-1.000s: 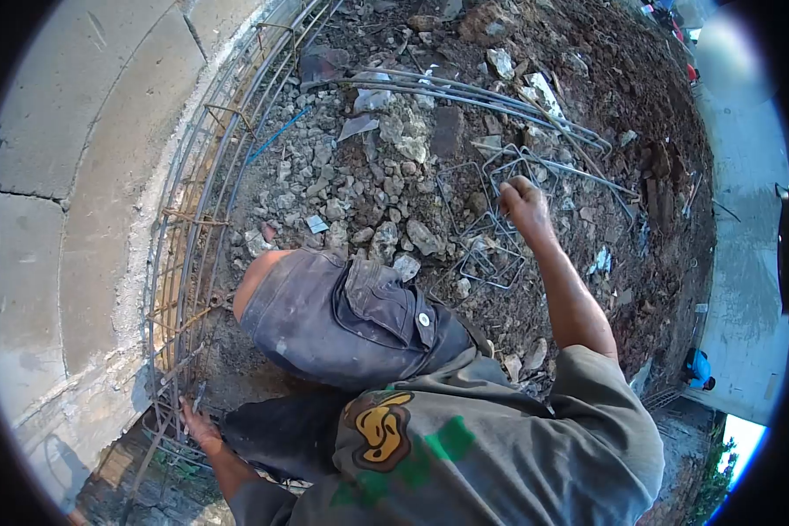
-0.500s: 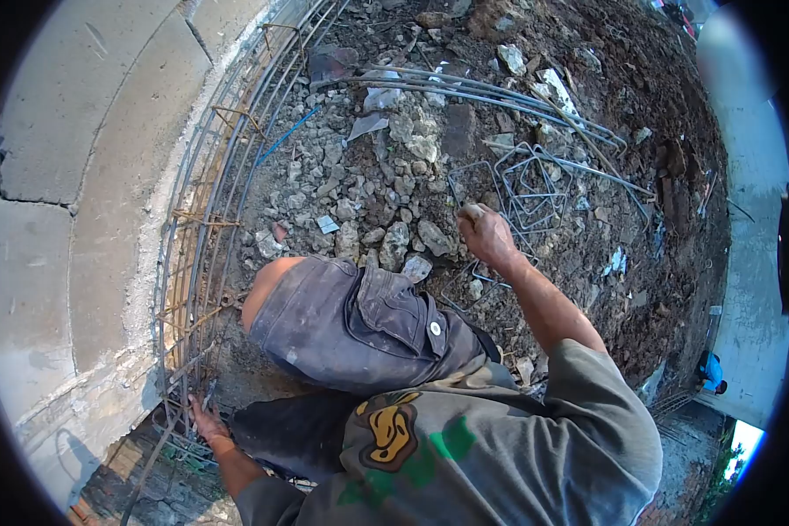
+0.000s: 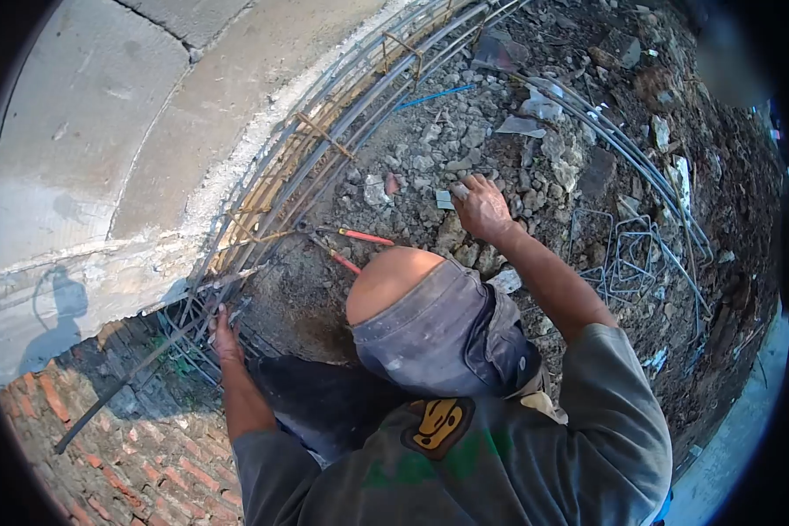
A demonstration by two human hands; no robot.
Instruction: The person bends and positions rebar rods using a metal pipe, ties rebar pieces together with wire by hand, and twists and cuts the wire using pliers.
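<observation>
My left hand point(image 3: 225, 335) is at the lower end of a rebar cage point(image 3: 311, 149), its fingers closed among the bars. Whatever they grip there is too small to make out. Over the broken stones, my right hand point(image 3: 485, 209) reaches forward with loosely bent, slightly parted fingers and nothing visible in it. Pincers with red-orange handles point(image 3: 364, 237) lie against the cage, their jaws at the bars and their handles towards my bare knee point(image 3: 393, 282). Neither hand touches them. A small pale tile piece point(image 3: 444, 200) lies just beside my right fingers.
A concrete wall point(image 3: 149, 114) runs along the left behind the cage. Old brickwork point(image 3: 140, 438) lies below left. Rubble covers the ground, with long loose bars point(image 3: 631, 149) and bent steel stirrups point(image 3: 631, 254) on the right. A blue rod point(image 3: 434, 96) lies near the cage.
The view has turned, shifting the cage and stirrups to the right. My right hand has moved from near the stirrups towards the cage and loosened its fingers. The pincers have come into sight.
</observation>
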